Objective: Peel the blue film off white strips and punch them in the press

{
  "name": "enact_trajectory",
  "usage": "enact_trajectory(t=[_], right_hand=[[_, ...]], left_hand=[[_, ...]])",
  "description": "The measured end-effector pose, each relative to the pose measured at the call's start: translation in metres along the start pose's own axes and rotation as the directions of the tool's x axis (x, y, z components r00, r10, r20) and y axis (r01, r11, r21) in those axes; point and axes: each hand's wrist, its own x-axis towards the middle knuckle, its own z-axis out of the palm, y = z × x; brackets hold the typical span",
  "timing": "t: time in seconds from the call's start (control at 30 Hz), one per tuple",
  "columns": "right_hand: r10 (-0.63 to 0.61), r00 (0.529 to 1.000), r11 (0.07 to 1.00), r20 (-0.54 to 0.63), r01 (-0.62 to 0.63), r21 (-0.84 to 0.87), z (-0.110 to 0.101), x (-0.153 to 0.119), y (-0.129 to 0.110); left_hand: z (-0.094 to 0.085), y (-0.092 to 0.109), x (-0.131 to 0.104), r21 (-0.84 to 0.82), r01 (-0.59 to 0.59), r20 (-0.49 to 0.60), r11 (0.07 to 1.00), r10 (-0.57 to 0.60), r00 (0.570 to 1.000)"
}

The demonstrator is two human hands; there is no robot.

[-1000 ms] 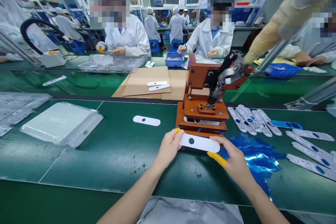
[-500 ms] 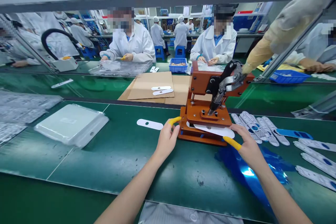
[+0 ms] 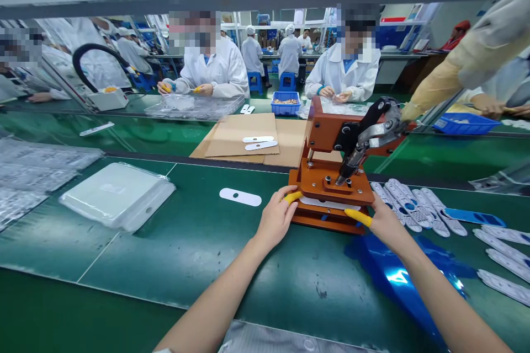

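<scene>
A rust-orange hand press (image 3: pixel 337 176) stands on the green bench, its upper plate raised over the lower one. In the gap between the plates lies a white rounded strip (image 3: pixel 329 203). My left hand (image 3: pixel 278 215) is closed at the strip's left end, a yellow finger cot reaching into the gap. At the other end, my right hand (image 3: pixel 385 223) pinches the strip's edge, its yellow-covered thumb along the front and its other fingers partly hidden by the press. Left of the press, a second white strip (image 3: pixel 248 198) with a dark hole lies flat.
Printed white strips (image 3: pixel 408 204) and a blue strip (image 3: pixel 476 217) lie to the right, near blue film (image 3: pixel 397 273). A plastic-wrapped pale stack (image 3: pixel 118 193) sits at left. Cardboard sheets (image 3: pixel 244 127) lie behind the bench edge. The press lever's wrapped handle (image 3: pixel 451 77) slants up right. Co-workers sit opposite.
The white strip has gone deeper between the press plates and sits straighter. My left hand has moved right to its end, and my right thumb has come in along the front. The view shifted slightly.
</scene>
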Motion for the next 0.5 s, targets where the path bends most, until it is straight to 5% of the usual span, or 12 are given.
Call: enact_trajectory(t=[0.17,0.23,0.33,0.43,0.5], right_hand=[[-0.290,0.932,0.938,-0.219,0.231,-0.259,0.005,-0.021,0.010],[-0.399,0.892,0.868,-0.211,0.294,-0.401,0.009,-0.031,0.018],[-0.397,0.901,0.864,-0.173,0.304,-0.401,0.005,-0.033,0.022],[-0.294,0.912,0.945,-0.287,0.232,-0.230,-0.017,-0.017,-0.010],[-0.300,0.824,0.954,-0.480,0.266,-0.139,-0.040,0.000,-0.058]], left_hand=[[0.000,-0.002,0.001,0.167,-0.063,0.029,0.984,0.059,0.998],[0.002,-0.003,0.000,0.162,-0.065,0.021,0.985,0.063,0.998],[0.002,-0.006,-0.003,0.074,-0.041,-0.028,0.996,0.044,0.999],[-0.004,-0.015,-0.007,-0.041,0.057,-0.190,0.998,-0.064,0.980],[-0.011,-0.022,-0.008,-0.093,0.148,-0.316,0.985,-0.170,0.933]])
